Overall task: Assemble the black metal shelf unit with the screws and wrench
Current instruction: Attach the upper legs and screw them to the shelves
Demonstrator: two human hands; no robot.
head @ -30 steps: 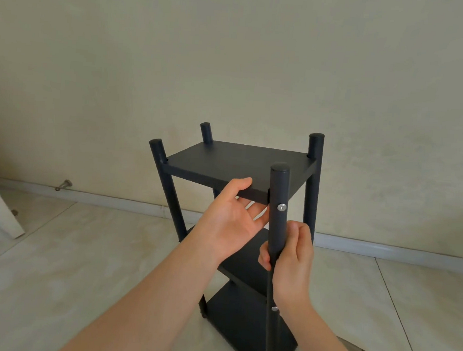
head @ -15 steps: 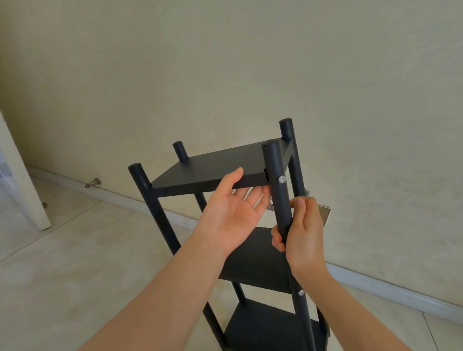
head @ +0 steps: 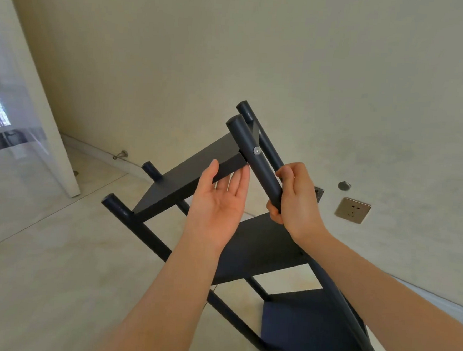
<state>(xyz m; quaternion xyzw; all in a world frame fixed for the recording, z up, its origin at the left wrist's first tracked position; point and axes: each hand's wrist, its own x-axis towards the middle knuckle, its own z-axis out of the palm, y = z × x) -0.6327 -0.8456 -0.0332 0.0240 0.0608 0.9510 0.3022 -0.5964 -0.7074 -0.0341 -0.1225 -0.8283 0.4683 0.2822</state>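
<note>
One shelf unit (head: pixel 261 248) post (head: pixel 263 174) is held in the right hand (head: pixel 299 204) grip; straight-fingered left hand (head: pixel 219 202) touches top shelf (head: pixel 186 172).

Soft, even daylight; wide-angle frame, slightly soft.
Brightness enters from the glass (head: pixel 2 110) at left, washed out with glare; the floor (head: pixel 54 259) carries a pale sheen, the shelf (head: pixel 261 248) reads near-black with little detail, and the left edge bows.
</note>
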